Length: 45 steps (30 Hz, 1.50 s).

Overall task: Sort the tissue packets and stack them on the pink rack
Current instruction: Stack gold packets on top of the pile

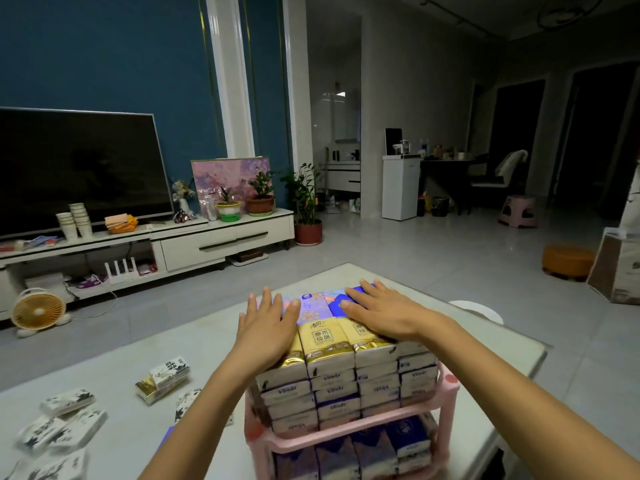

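Observation:
The pink rack stands on the white table, its upper shelf piled high with tissue packets and its lower shelf filled with dark blue ones. The top layer has yellow packets in front and blue and floral ones behind. My left hand lies flat on the pile's left side. My right hand lies flat, fingers straight, on the right side over a blue packet. Loose white packets with ink print lie on the table at the left, and a gold-and-white pair nearer the rack.
A white round object shows past the table's right edge. Beyond the table are a TV stand with cups and plants, a small fan on the floor, an orange stool and a bag at the right.

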Tool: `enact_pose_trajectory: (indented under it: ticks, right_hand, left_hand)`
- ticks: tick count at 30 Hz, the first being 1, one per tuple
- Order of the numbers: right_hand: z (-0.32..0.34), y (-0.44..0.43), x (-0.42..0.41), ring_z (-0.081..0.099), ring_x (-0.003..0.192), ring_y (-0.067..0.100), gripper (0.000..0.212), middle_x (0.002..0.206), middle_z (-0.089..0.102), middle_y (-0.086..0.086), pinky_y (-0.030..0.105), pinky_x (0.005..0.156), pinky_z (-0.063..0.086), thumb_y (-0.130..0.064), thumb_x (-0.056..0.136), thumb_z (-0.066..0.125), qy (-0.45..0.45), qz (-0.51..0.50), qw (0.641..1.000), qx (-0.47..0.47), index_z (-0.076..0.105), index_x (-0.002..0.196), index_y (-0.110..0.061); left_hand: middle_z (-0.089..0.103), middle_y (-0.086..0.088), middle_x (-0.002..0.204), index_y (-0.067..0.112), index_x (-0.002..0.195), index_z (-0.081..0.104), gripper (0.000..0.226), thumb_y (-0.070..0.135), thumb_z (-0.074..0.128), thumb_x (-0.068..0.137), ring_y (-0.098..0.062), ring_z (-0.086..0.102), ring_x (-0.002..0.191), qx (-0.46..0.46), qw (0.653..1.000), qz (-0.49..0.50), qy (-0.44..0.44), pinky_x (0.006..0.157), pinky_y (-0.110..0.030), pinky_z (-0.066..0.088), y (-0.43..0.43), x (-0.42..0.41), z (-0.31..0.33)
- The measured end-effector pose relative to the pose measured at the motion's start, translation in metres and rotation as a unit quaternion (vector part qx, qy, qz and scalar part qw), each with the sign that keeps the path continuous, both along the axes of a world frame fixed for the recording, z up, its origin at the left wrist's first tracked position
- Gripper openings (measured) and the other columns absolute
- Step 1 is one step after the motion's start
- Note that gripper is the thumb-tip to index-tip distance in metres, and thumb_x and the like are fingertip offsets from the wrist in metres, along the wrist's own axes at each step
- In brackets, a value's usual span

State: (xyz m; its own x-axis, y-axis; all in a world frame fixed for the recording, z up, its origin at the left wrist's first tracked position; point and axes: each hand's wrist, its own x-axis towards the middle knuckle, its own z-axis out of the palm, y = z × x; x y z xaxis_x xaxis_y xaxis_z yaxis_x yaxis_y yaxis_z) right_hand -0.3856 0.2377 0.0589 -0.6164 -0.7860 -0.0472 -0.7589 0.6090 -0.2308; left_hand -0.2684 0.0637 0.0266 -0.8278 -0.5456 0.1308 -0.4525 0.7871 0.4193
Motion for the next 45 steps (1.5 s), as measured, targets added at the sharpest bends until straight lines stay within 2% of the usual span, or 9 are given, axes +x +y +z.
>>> enact_pose_trajectory:
  ticks: [17, 25, 28, 31, 36, 38, 41, 43, 45]
  right_hand:
    - [-0.008, -0.003, 0.001, -0.002, 0.145, 0.023, 0.064, 0.158, 0.0, 0.005, 0.042, 0.118, 0.005, -0.058, 0.094, 0.017, 0.049, -0.004, 0.998, 0.026, 0.007, 0.149, -0.026]
    - [-0.001, 0.001, 0.008, 0.003, 0.145, 0.023, 0.062, 0.158, 0.006, 0.004, 0.045, 0.116, 0.001, -0.058, 0.094, 0.016, 0.048, -0.024, 0.998, 0.019, 0.014, 0.148, -0.027]
    - [0.016, 0.005, 0.017, 0.002, 0.145, 0.023, 0.058, 0.157, 0.01, 0.003, 0.044, 0.115, -0.004, -0.051, 0.098, 0.012, -0.013, -0.021, 0.999, -0.035, 0.016, 0.148, -0.024]
    - [0.04, 0.008, 0.03, 0.004, 0.145, 0.023, 0.054, 0.157, 0.011, 0.0, 0.041, 0.116, 0.0, -0.045, 0.1, 0.015, -0.052, -0.028, 0.994, -0.094, 0.015, 0.148, -0.022]
    - [0.048, -0.008, 0.1, 0.044, 0.127, 0.02, 0.049, 0.14, 0.046, 0.001, 0.03, 0.1, 0.034, -0.042, 0.097, 0.035, -0.005, 0.077, 0.972, -0.222, 0.034, 0.141, -0.021]
    - [0.032, -0.013, 0.148, 0.055, 0.106, 0.013, 0.038, 0.117, 0.06, -0.003, 0.021, 0.084, 0.042, -0.035, 0.095, 0.043, -0.013, 0.166, 0.946, -0.277, 0.046, 0.131, -0.023]
    - [-0.03, -0.033, 0.205, 0.062, 0.087, 0.007, 0.021, 0.094, 0.066, -0.008, 0.017, 0.076, 0.048, -0.027, 0.093, 0.051, -0.102, 0.25, 0.913, -0.307, 0.058, 0.112, -0.025]
    - [-0.089, -0.058, 0.232, 0.059, 0.088, 0.005, 0.023, 0.097, 0.064, -0.01, 0.014, 0.08, 0.042, -0.025, 0.094, 0.051, -0.144, 0.264, 0.924, -0.237, 0.057, 0.115, -0.022]
    - [-0.145, -0.082, 0.254, 0.053, 0.11, 0.008, 0.034, 0.119, 0.058, -0.005, 0.012, 0.09, 0.033, -0.026, 0.095, 0.048, -0.151, 0.281, 0.936, -0.149, 0.047, 0.129, -0.022]
  left_hand:
    - [0.003, -0.005, 0.158, 0.033, 0.147, 0.018, 0.051, 0.049, 0.016, 0.098, -0.026, -0.003, 0.144, -0.082, 0.994, -0.023, -0.069, 0.117, -0.043, 0.0, 0.028, 0.014, 0.013]
    - [-0.001, -0.003, 0.158, 0.035, 0.146, 0.018, 0.051, 0.05, 0.013, 0.097, -0.027, -0.01, 0.144, -0.037, 0.996, -0.031, -0.08, 0.11, -0.057, -0.008, 0.031, 0.019, 0.023]
    - [0.001, -0.006, 0.158, 0.028, 0.147, 0.017, 0.048, 0.039, 0.019, 0.101, -0.03, -0.009, 0.144, -0.009, 0.999, -0.029, -0.026, 0.11, -0.059, -0.003, 0.029, 0.023, 0.033]
    - [0.026, -0.013, 0.151, 0.007, 0.141, 0.031, 0.044, 0.021, 0.017, 0.102, -0.03, 0.01, 0.143, 0.052, 0.991, 0.002, 0.125, 0.115, -0.043, 0.006, 0.023, 0.047, 0.048]
    - [0.055, -0.015, 0.12, 0.004, 0.11, 0.06, 0.035, 0.024, 0.032, 0.101, -0.025, 0.032, 0.134, 0.015, 0.975, 0.024, 0.221, 0.111, -0.025, 0.008, -0.007, 0.145, 0.031]
    - [0.054, -0.011, 0.13, 0.005, 0.115, 0.061, 0.048, 0.038, 0.038, 0.091, -0.024, 0.033, 0.135, 0.009, 0.978, 0.08, 0.19, 0.112, -0.026, 0.008, -0.032, 0.191, -0.001]
    - [0.058, -0.014, 0.126, 0.005, 0.116, 0.061, 0.045, 0.034, 0.043, 0.086, -0.029, 0.041, 0.129, 0.025, 0.979, 0.162, 0.118, 0.114, -0.031, 0.012, -0.06, 0.255, -0.048]
    - [0.059, -0.016, 0.125, 0.003, 0.115, 0.062, 0.039, 0.025, 0.048, 0.087, -0.031, 0.046, 0.123, 0.046, 0.974, 0.206, 0.087, 0.112, -0.033, 0.019, -0.068, 0.29, -0.069]
    - [0.061, -0.017, 0.12, 0.003, 0.111, 0.065, 0.049, 0.03, 0.044, 0.077, -0.031, 0.049, 0.118, 0.058, 0.968, 0.233, 0.073, 0.106, -0.032, 0.028, -0.072, 0.319, -0.086]
